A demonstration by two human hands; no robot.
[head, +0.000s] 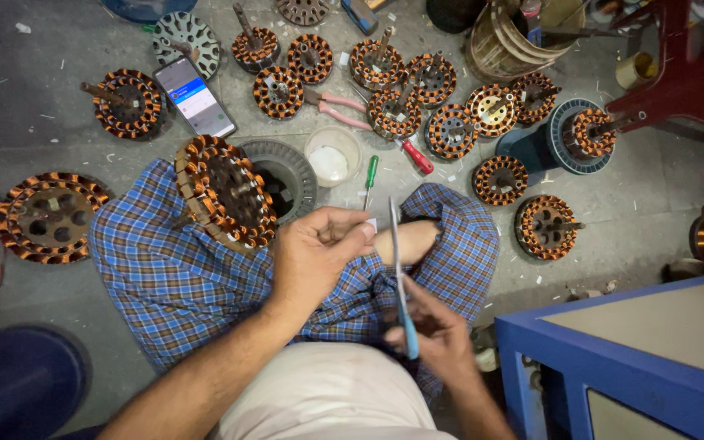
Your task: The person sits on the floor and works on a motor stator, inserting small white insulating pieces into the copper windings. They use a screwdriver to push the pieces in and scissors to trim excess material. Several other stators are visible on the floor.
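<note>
Copper-wound stator (226, 192) on the lap — right hand (437, 334) grips scissors (401, 285), left hand (315, 253) pinches shut.

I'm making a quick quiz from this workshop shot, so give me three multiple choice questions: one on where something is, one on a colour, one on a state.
1. Where does the smartphone lie?
A. on the floor among the stators
B. on the blue cabinet
C. in the person's lap

2. What colour is the screwdriver handle by the plastic cup?
A. yellow
B. green
C. black

3. What is the right hand doing?
A. resting open on the floor
B. gripping scissors
C. holding the phone

Key: 1 A, it lies screen-up on the concrete between wound stators; 2 B, the handle is plainly green; 3 B, its fingers close on the blue scissor handles, blades pointing up toward the left hand.
</note>
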